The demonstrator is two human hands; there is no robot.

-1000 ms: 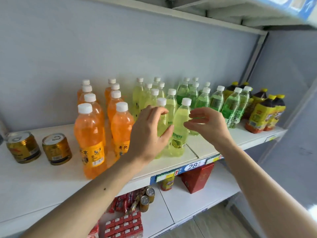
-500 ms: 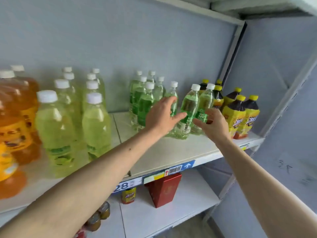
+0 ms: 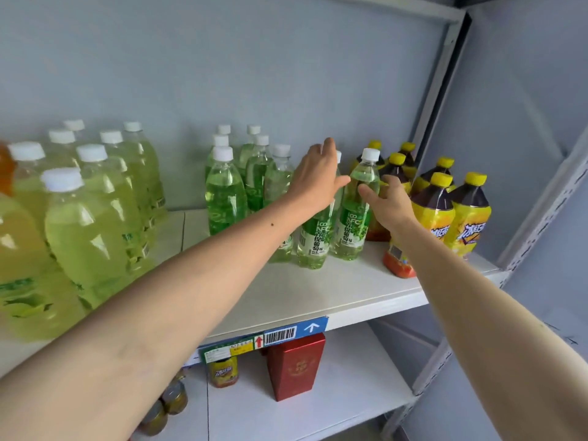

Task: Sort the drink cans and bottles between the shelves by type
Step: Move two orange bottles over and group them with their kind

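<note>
From the head camera, both hands reach to the green bottles standing at the right of the upper shelf (image 3: 318, 291). The left hand (image 3: 313, 183), fingers spread and released, lies over one green bottle (image 3: 313, 240). The right hand (image 3: 386, 202), also released, touches the neighbouring green bottle (image 3: 354, 214), just beside the yellow-capped tea bottles (image 3: 458, 211). Pale yellow bottles (image 3: 92, 237) stand well left.
</note>
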